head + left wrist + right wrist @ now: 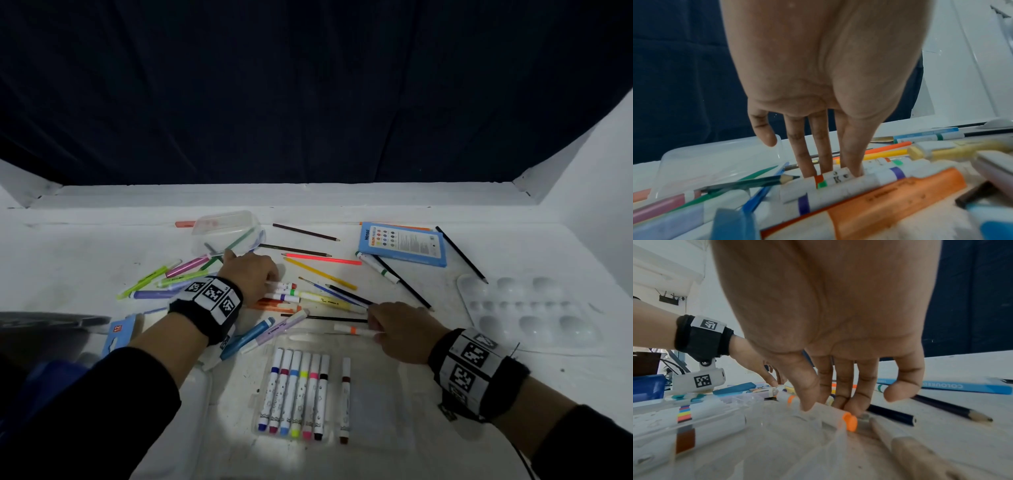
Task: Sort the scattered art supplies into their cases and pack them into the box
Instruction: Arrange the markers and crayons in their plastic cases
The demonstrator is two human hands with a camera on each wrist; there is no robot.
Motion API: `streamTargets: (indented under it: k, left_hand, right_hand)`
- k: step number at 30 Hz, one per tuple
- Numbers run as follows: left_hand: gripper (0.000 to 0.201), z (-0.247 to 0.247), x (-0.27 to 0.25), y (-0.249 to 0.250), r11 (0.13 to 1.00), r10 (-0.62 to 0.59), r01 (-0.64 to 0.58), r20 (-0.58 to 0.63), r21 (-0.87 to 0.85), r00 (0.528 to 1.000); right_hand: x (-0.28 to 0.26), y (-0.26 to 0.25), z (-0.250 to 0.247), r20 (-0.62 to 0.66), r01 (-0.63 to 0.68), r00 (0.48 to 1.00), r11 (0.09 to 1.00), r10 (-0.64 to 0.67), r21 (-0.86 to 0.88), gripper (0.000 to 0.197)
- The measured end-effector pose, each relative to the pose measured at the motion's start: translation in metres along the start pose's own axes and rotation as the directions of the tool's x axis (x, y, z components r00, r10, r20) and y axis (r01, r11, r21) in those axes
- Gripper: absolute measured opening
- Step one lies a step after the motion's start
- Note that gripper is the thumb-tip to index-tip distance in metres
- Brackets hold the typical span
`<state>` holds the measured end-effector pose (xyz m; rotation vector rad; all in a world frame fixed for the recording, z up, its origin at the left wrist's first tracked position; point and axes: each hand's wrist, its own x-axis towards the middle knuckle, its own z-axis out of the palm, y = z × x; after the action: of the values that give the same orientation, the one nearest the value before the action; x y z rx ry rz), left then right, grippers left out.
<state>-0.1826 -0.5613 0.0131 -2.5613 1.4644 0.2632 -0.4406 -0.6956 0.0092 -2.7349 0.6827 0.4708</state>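
My left hand reaches into the pile of loose markers. Its fingers and thumb pinch a white marker with a red band, which lies beside green- and purple-banded ones. My right hand pinches a white marker with an orange band between thumb and fingers. That marker's orange end sits at the far edge of the clear marker case. Several markers lie side by side in the case, and a brown-banded one lies apart from them.
Coloured pencils and highlighters lie scattered across the white table. A clear plastic box stands at the back, with a blue pencil box to its right. A white paint palette lies at the right.
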Motion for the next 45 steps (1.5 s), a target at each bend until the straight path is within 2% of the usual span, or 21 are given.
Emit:
streamTargets:
  k: [2,5,8,10,12,14,16,18,20,22,24,26,29,33,39,42,45]
  left_hand:
    - [0.027,-0.001,0.0,0.0,1.0,0.018,-0.018,-0.015,0.0,1.0]
    - [0.014,-0.002,-0.007,-0.001,0.998,0.044,-0.048,-0.071,-0.046,0.997]
    - [0.009,-0.008,-0.02,-0.002,0.982,0.049,-0.09,-0.238,-0.167,0.97]
    - [0.015,-0.017,-0.038,0.004,0.915,0.062,-0.202,-0.375,-0.348,0.925]
    - [0.017,-0.026,-0.063,0.021,0.792,0.064,-0.316,-0.443,-0.522,0.894]
    - [0.012,-0.027,-0.09,0.042,0.662,0.07,-0.36,-0.424,-0.657,0.903]
    - [0.012,-0.019,-0.112,0.061,0.555,0.114,-0.36,-0.36,-0.75,0.926]
    - [0.01,-0.006,-0.128,0.074,0.55,0.169,-0.356,-0.316,-0.756,0.933]
    - [0.008,0.007,-0.138,0.084,0.561,0.19,-0.337,-0.279,-0.756,0.941]
    - [0.007,0.016,-0.146,0.092,0.533,0.174,-0.3,-0.244,-0.791,0.954]
    - [0.012,0.024,-0.15,0.099,0.496,0.172,-0.255,-0.194,-0.83,0.966]
    - [0.015,0.03,-0.153,0.103,0.525,0.205,-0.246,-0.16,-0.815,0.966]
    - [0.013,0.028,-0.153,0.104,0.647,0.295,-0.319,-0.159,-0.693,0.942]
    - [0.02,0.009,-0.148,0.104,0.608,0.34,-0.314,-0.119,-0.729,0.933]
    - [0.025,-0.003,-0.12,0.112,0.576,0.438,-0.191,0.103,-0.795,0.893]
    - [0.032,0.005,-0.106,0.123,0.66,0.409,-0.179,0.15,-0.73,0.9]
    - [0.043,0.012,-0.101,0.132,0.729,0.367,-0.202,0.124,-0.654,0.922]
  right_hand:
    - [-0.003,-0.001,0.001,-0.01,0.01,1.0,1.0,-0.01,0.023,0.008]
    - [-0.007,0.0,0.003,-0.043,0.01,0.999,0.998,-0.008,0.054,0.017]
    - [-0.019,0.001,0.005,-0.19,0.035,0.982,0.986,-0.004,0.162,0.011]
    - [-0.032,0.001,0.004,-0.29,0.064,0.957,0.958,0.02,0.278,0.01]
    - [-0.048,0.0,0.004,-0.315,0.063,0.946,0.915,0.072,0.4,0.02]
    - [-0.065,-0.004,0.005,-0.282,0.043,0.951,0.845,0.129,0.533,0.023]
    - [-0.08,-0.007,0.011,-0.213,0.024,0.965,0.765,0.15,0.644,0.016]
    - [-0.092,-0.01,0.02,-0.127,-0.008,0.983,0.722,0.132,0.692,0.015]
    - [-0.101,-0.012,0.034,-0.06,-0.031,0.993,0.722,0.1,0.691,0.018]
    - [-0.106,-0.015,0.046,-0.056,-0.032,0.994,0.758,0.091,0.651,0.02]
    - [-0.108,-0.017,0.056,-0.106,-0.016,0.99,0.806,0.097,0.592,0.02]
    - [-0.108,-0.018,0.06,-0.137,-0.008,0.985,0.819,0.105,0.573,0.02]
    - [-0.107,-0.018,0.062,-0.146,-0.009,0.982,0.804,0.119,0.594,0.015]
    - [-0.105,-0.015,0.06,-0.139,-0.021,0.981,0.786,0.136,0.618,0.003]
    - [-0.103,-0.018,0.057,-0.146,-0.023,0.979,0.78,0.146,0.625,0.017]
    - [-0.102,-0.019,0.058,-0.149,-0.036,0.975,0.776,0.166,0.63,0.028]
    - [-0.101,-0.021,0.057,-0.12,-0.062,0.976,0.761,0.182,0.645,0.035]
